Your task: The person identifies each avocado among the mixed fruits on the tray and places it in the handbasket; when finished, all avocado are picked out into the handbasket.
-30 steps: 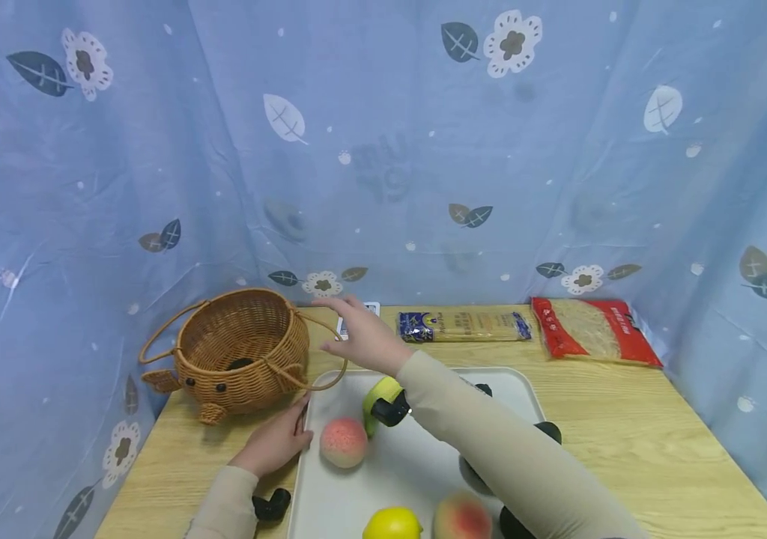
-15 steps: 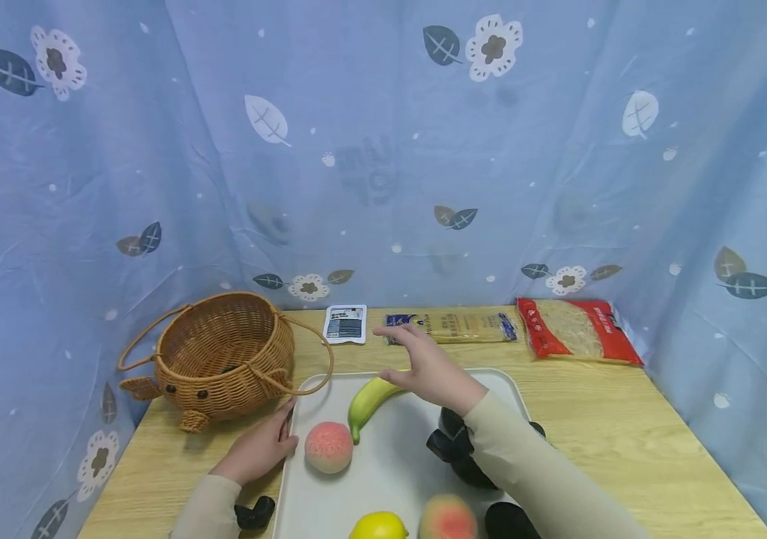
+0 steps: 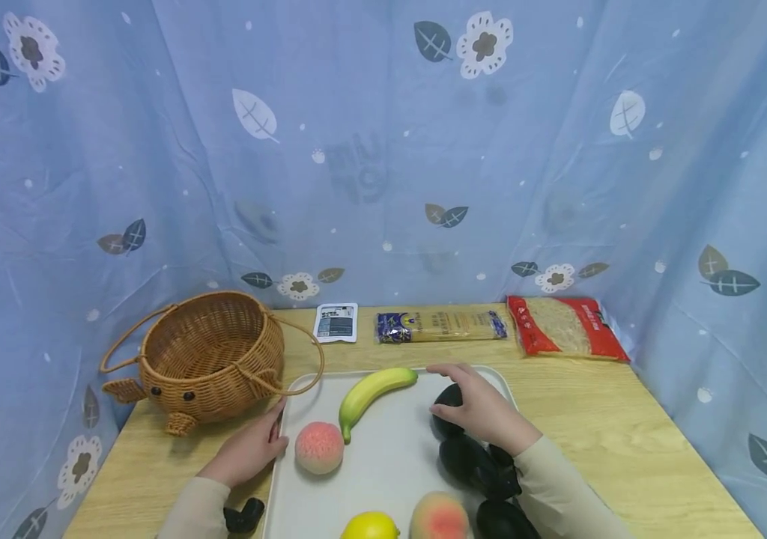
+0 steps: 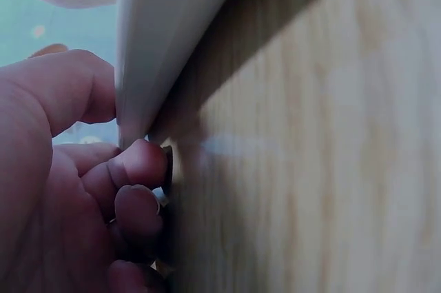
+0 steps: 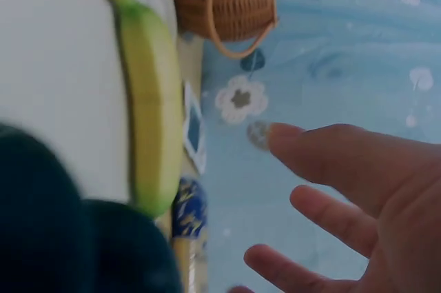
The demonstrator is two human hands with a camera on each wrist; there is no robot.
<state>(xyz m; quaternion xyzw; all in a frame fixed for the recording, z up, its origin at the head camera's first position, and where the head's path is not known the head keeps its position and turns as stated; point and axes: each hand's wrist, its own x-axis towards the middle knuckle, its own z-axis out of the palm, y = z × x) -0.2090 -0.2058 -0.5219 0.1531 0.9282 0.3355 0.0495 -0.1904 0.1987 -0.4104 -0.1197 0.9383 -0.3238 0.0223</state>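
Observation:
The left hand [image 3: 245, 453] pinches the left rim of the white tray [image 3: 383, 449]; in the left wrist view the thumb and fingers of that hand [image 4: 76, 148] lie on either side of the tray wall [image 4: 155, 38]. Over the tray's back right part, the right hand [image 3: 481, 408] is spread beside a dark round fruit [image 3: 447, 412], thumb and fingers apart; whether it touches the fruit cannot be told. The right wrist view shows that hand [image 5: 344, 203] with parted fingers and nothing between them, and a banana [image 5: 153, 107] lying on the tray.
A wicker basket [image 3: 211, 404] stands left of the tray. The tray also bears a pink peach [image 3: 319, 448], a lemon [image 3: 371, 526], another peach [image 3: 440, 518] and dark items [image 3: 467, 458]. Behind lie a small white packet [image 3: 335, 323], a noodle pack [image 3: 440, 326] and a red bag [image 3: 565, 328].
The right hand has moved from beside the basket, across the banana, to the dark fruit at the right. The left hand has stayed at the tray's rim. The head view has shifted slightly.

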